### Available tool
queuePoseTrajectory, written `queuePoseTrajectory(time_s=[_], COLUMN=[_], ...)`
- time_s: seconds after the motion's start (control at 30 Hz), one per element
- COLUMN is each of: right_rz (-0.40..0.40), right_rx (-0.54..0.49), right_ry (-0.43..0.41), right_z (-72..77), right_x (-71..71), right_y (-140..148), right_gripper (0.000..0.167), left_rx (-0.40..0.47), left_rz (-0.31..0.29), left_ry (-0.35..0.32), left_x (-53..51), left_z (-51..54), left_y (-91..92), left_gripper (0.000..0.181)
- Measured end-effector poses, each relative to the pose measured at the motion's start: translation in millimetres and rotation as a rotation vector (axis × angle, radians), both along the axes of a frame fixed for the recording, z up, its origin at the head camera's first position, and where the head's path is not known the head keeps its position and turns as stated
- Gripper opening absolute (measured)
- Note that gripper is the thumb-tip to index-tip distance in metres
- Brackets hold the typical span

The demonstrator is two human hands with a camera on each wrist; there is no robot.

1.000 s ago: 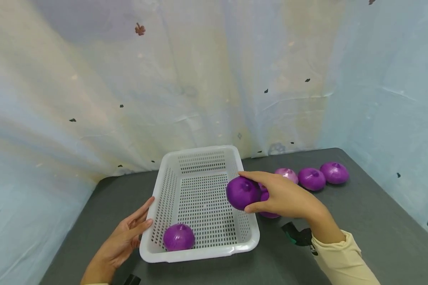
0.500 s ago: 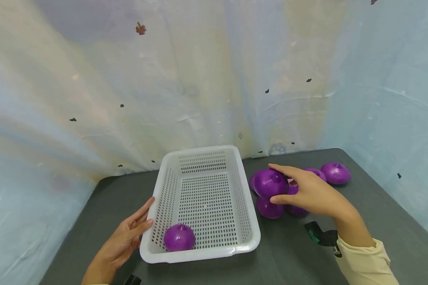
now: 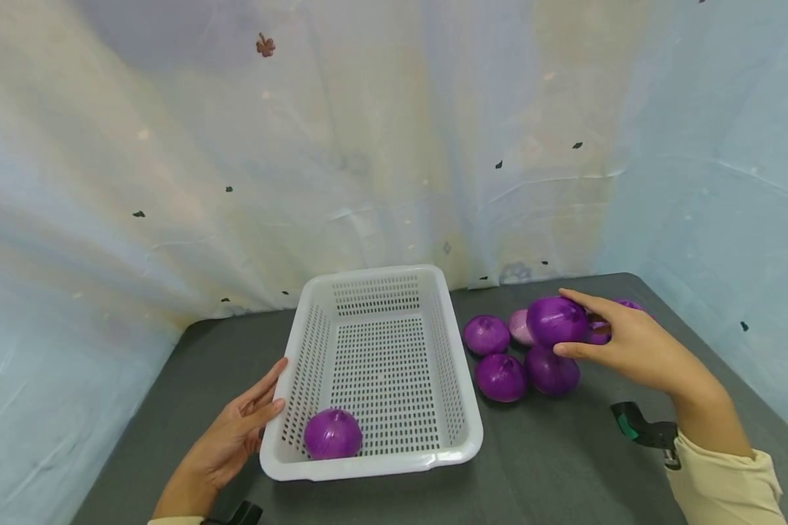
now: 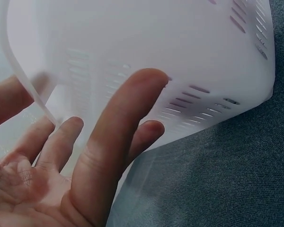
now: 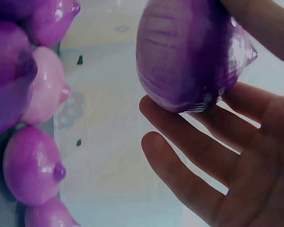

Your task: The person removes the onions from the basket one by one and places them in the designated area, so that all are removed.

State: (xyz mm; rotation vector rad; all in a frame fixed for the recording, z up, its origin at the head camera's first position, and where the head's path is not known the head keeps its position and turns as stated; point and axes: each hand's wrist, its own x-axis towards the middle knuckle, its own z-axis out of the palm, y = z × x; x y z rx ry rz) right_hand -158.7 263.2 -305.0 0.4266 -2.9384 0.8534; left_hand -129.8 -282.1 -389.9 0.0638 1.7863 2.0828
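My right hand grips a purple onion between thumb and fingers, raised above other onions to the right of the white plastic basket. In the right wrist view, that held onion lies against the fingers, its pointed tip towards the palm. Fairly straight fingers of my left hand touch the basket's left side. The left wrist view has the thumb by the slotted outer wall. One purple onion sits inside the basket, in its near left corner.
Loose onions lie right of the basket: purple ones and a darker one, plus a pale pink one. Others are partly hidden by the right hand. A patterned sheet hangs behind the dark table.
My right hand has moved rightward with the onion, from the basket's right rim to above the loose onions, uncovering the nearer ones. The left hand and the basket have stayed in place.
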Motion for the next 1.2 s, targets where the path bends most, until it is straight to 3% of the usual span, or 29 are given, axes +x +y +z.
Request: queuePoseTrajectory(time_s=[0.2,0.47,0.7,1.03,1.2], right_rz=[-0.012,-0.049,-0.056,-0.022,-0.04], right_rx=[0.006,0.089,0.043,0.039,0.073], right_ry=[-0.023,-0.033,-0.057,-0.04,-0.037], right_z=[-5.5,-21.3,-34.2,-40.8,-44.1], right_x=[1.6,9.5,14.2,7.7,3.7], right_y=[17.2,37.5,40.1,35.4,40.0], right_gripper=[0.088,0.092,0.091,0.088,0.089], left_rx=[0.026,0.042,0.038,0.055,-0.014], left_rz=[-0.024,-0.048,-0.054,-0.065,-0.043], left_ry=[0.015,0.002,0.019,0.031,0.054], left_x=[1.7,3.0,1.3,1.8,1.0], left_z=[0.4,0.0,0.1,-1.3,-0.8], left_y=[0.0,0.9,-0.4,-2.1,-1.3], left_gripper=[0.068,0.069,0.068,0.069,0.068])
